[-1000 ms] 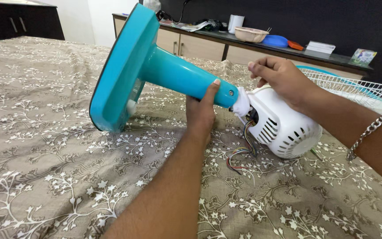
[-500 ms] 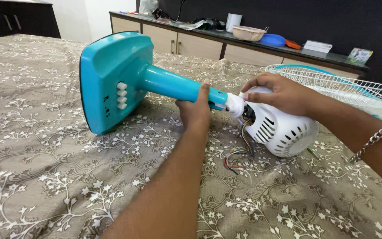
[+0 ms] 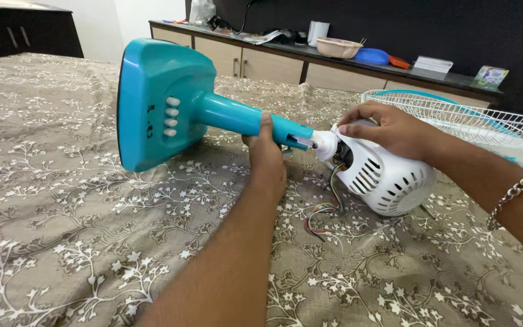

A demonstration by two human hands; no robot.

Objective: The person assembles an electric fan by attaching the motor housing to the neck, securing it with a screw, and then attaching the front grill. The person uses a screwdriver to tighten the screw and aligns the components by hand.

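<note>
Compared with the frame 0.5 s earlier: teal fan stand (image 3: 213, 112) tipped a little more upright on the bed, base now showing its 4 white buttons (image 3: 171, 117) more squarely, neck end closer to the white joint (image 3: 325, 145). Left hand (image 3: 266, 158) wrapped from below around the teal neck, thumb up along it. Right hand (image 3: 388, 128) curled over the top of the white motor housing (image 3: 385, 175), fingers pinching near the joint. Lying on the patterned bedspread (image 3: 92, 242), stand and housing end to end, touching or nearly so; hard to tell exactly. Loose coloured wires (image 3: 322, 215) spilling beneath the joint. White wire fan grille (image 3: 485, 121) behind the right forearm, partly hidden. Low cabinet (image 3: 261, 60) beyond, with bowl (image 3: 339, 46). Smooth glossy plastic, slotted vents, soft floral cloth, chain bracelet (image 3: 513, 194).
</note>
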